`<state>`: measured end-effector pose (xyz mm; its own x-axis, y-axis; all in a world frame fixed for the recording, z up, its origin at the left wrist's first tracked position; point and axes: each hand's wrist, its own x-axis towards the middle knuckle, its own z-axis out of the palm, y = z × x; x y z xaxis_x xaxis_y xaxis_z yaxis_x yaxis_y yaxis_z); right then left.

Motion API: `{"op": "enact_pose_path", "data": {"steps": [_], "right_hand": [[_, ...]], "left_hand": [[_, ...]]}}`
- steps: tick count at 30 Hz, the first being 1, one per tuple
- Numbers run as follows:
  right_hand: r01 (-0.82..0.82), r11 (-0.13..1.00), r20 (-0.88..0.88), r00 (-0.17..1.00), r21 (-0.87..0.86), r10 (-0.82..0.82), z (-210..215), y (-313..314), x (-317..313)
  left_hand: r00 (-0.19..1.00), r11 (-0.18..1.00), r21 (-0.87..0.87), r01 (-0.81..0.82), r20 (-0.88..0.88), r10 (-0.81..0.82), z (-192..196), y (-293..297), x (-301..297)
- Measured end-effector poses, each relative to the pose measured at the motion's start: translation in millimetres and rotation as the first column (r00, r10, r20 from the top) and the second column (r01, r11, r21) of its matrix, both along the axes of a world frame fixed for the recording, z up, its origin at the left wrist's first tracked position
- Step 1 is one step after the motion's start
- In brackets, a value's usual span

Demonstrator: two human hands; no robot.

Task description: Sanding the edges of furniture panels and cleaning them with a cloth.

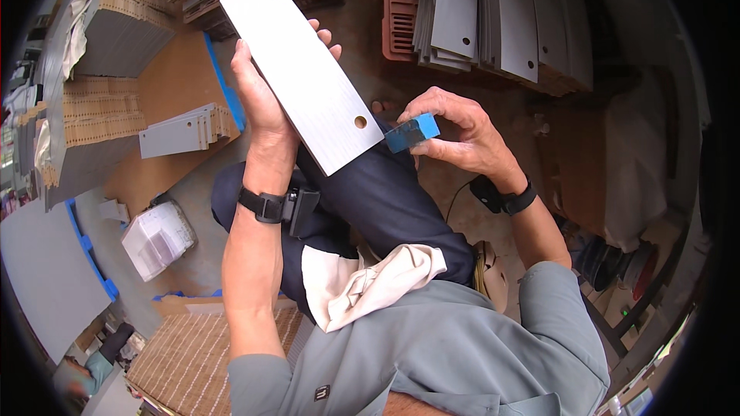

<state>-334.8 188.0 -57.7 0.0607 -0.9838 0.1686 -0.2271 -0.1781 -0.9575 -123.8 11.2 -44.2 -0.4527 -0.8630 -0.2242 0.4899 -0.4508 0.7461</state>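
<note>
My left hand (262, 96) is wrapped round a long, flat, pale grey board (297, 69), thumb on one edge and fingertips showing past the other. The board slants from upper left to lower right above my thigh, with a round hole near each end. Pinched between the thumb and fingers of my right hand (470, 135) is a small blue block (412, 132) with a darker, worn-looking side. It sits right by the board's lower right corner; whether they touch I cannot tell. A cream cloth (370, 277) lies across my lap.
Similar grey boards (509, 15) stand by a reddish-brown plastic crate (401, 11) at the far right. More boards (185, 132) rest on a brown sheet at left, near tall stacks (100, 108). A clear plastic box (159, 239) is on the floor, left. Another person (92, 370) shows at lower left.
</note>
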Motion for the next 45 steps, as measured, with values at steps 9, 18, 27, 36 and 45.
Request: {"op": "enact_pose_path", "data": {"steps": [9, 18, 27, 36, 45], "right_hand": [[-0.001, 1.0, -0.014, 1.0, -0.022, 0.001, 0.8, -3.9, 0.3], [0.0, 1.0, -0.009, 1.0, 0.026, 0.001, 0.0, -1.5, -3.5], [-0.04, 0.999, -0.01, 0.999, 0.023, 0.04, 5.9, -1.9, -6.8], [-0.09, 0.995, -0.016, 0.996, 0.034, 0.09, 10.5, -3.5, -6.1], [-0.076, 0.996, -0.061, 0.996, -0.046, 0.073, 5.5, -11.0, -9.8]], "left_hand": [[1.0, 1.0, -0.011, 0.007, 0.014, -0.007, -2.1, -0.2, 0.4], [1.0, 1.0, -0.001, 0.004, 0.02, -0.004, -3.6, 0.0, -1.0], [1.0, 1.0, 0.003, -0.003, 0.011, 0.003, -2.4, -2.1, -1.4], [1.0, 1.0, 0.001, 0.007, -0.005, -0.007, -4.5, -1.7, 0.5], [1.0, 1.0, -0.002, 0.012, -0.014, -0.012, -4.3, -2.1, 0.2]]}}
